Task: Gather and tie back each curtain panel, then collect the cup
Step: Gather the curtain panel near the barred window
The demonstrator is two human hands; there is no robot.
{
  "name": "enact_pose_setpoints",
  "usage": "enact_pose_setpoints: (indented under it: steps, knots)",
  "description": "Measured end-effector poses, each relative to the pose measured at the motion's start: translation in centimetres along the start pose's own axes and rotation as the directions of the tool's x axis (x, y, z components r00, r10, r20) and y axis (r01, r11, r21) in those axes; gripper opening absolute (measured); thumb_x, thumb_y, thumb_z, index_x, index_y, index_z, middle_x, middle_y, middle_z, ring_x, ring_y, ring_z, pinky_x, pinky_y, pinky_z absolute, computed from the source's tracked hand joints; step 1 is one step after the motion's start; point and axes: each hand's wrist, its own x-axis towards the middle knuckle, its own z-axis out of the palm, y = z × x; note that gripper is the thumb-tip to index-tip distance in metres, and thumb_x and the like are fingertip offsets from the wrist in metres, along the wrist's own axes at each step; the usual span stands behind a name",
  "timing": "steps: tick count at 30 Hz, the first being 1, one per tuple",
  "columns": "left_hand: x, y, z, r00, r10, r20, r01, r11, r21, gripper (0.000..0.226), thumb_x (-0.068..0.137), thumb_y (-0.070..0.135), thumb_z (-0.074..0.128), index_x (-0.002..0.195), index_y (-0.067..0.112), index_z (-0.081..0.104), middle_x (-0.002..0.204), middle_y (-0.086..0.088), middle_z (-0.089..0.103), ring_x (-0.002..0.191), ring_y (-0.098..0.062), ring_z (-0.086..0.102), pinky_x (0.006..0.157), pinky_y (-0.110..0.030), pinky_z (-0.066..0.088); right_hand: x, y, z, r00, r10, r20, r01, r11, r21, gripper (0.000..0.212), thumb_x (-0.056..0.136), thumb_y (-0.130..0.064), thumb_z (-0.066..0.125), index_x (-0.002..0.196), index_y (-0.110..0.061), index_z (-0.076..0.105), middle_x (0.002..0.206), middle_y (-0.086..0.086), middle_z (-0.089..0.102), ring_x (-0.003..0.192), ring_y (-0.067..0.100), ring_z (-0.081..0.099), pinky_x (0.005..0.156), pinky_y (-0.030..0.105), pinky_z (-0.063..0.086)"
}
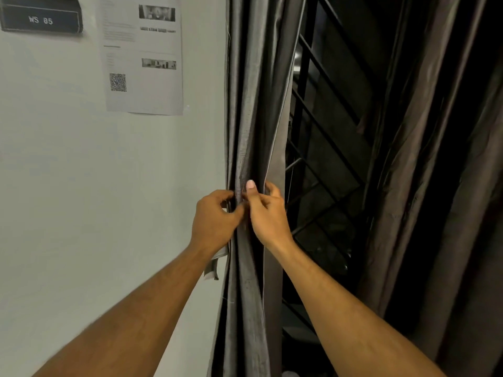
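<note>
A grey curtain panel [253, 104] hangs bunched in narrow folds beside the white wall. My left hand [215, 216] grips the folds from the wall side at about mid height. My right hand [268, 210] pinches the same folds from the window side, its thumb pointing up against the fabric. A loose grey strip, maybe a tie-back [215, 263], hangs below my left wrist. A second curtain panel [424, 172], darker and brownish, hangs at the right. No cup is clearly in view.
A dark window with black diagonal bars [326, 126] shows between the two panels. On the wall at left hang a printed sheet with a QR code [143, 55] and a black sign reading WS 05 [40, 19].
</note>
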Motion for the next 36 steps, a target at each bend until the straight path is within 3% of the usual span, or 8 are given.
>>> enact_pose_setpoints:
  steps: [5,10,17,21,24,28,32,36]
  knots:
    - [0.4,-0.7,-0.5,0.993,-0.059,-0.105,0.063,0.998,0.032,0.016,0.098,0.017,0.068,0.103,0.024,0.055,0.089,0.008,0.067,0.077,-0.007,0.066,0.059,-0.013,0.051,0.8,1.2,-1.7,0.974,-0.087,-0.211,0.052,0.985,-0.165,0.031,0.099,-0.021,0.067,0.129,-0.017,0.066,0.133,-0.004,0.052,0.116,0.007,0.056,0.098,0.018,0.042]
    - [0.4,-1.9,-0.6,0.986,-0.015,-0.169,0.031,0.995,0.094,0.023,0.099,-0.002,0.058,0.092,0.019,0.062,0.088,0.004,0.066,0.080,-0.006,0.062,0.068,-0.004,0.047,1.2,2.1,-3.3,0.947,-0.060,-0.317,0.022,0.992,-0.122,0.026,0.097,0.001,0.060,0.115,-0.018,0.061,0.116,-0.005,0.062,0.098,0.003,0.065,0.087,0.029,0.057]
    - [0.8,-0.4,0.9,0.999,-0.005,-0.041,0.008,0.997,0.072,0.023,0.093,0.017,0.073,0.115,0.012,0.075,0.108,0.003,0.071,0.097,-0.009,0.065,0.089,-0.017,0.051,1.0,2.0,-2.5,0.968,-0.019,-0.249,0.063,0.983,0.170,0.025,0.091,0.006,0.054,0.098,-0.018,0.057,0.077,0.005,0.057,0.055,0.011,0.049,0.052,0.027,0.042]
    - [0.6,0.2,1.7,1.000,-0.025,-0.015,0.025,0.999,0.048,0.037,0.091,0.036,0.076,0.118,0.011,0.074,0.113,0.001,0.070,0.099,-0.007,0.062,0.081,-0.003,0.043,1.9,1.3,-2.2,0.955,0.214,-0.207,-0.085,0.862,0.500,0.025,0.083,0.004,0.048,0.077,-0.019,0.055,0.069,0.000,0.058,0.070,0.018,0.055,0.065,0.033,0.050]
    - [0.5,0.1,1.6,0.999,-0.047,0.000,0.047,0.999,0.012,0.049,0.089,0.046,0.076,0.123,0.011,0.071,0.117,0.002,0.068,0.105,-0.008,0.063,0.086,-0.011,0.045,2.6,1.4,-2.6,0.921,0.359,-0.153,-0.179,0.737,0.652,0.022,0.088,0.001,0.046,0.083,-0.011,0.063,0.077,0.003,0.072,0.081,0.025,0.070,0.068,0.036,0.061]
    - [0.4,0.2,1.7,0.998,-0.050,0.035,0.051,0.999,-0.009,0.041,0.088,0.050,0.075,0.109,0.016,0.076,0.107,0.005,0.070,0.098,-0.008,0.066,0.081,-0.013,0.048,3.3,1.4,-2.4,0.909,0.414,-0.037,-0.286,0.686,0.669,0.032,0.096,-0.009,0.049,0.118,0.002,0.069,0.105,0.020,0.077,0.093,0.032,0.076,0.082,0.046,0.065]
    - [0.6,0.6,2.4,0.992,-0.120,0.028,0.122,0.982,-0.144,0.030,0.100,0.037,0.064,0.078,0.020,0.075,0.080,0.007,0.071,0.078,-0.011,0.068,0.072,-0.021,0.051,3.8,0.9,-1.8,0.921,0.388,-0.024,-0.292,0.730,0.618,0.029,0.098,-0.009,0.050,0.113,0.002,0.072,0.095,0.016,0.078,0.090,0.032,0.075,0.086,0.047,0.063]
    - [1.0,0.6,2.6,0.972,-0.226,0.063,0.234,0.945,-0.229,0.037,0.104,0.035,0.059,0.087,0.006,0.076,0.086,-0.004,0.075,0.078,-0.015,0.070,0.078,-0.031,0.057,3.8,0.7,-1.9,0.916,0.401,0.013,-0.322,0.716,0.619,0.030,0.097,-0.011,0.049,0.107,0.001,0.075,0.087,0.015,0.078,0.078,0.027,0.076,0.072,0.040,0.066]
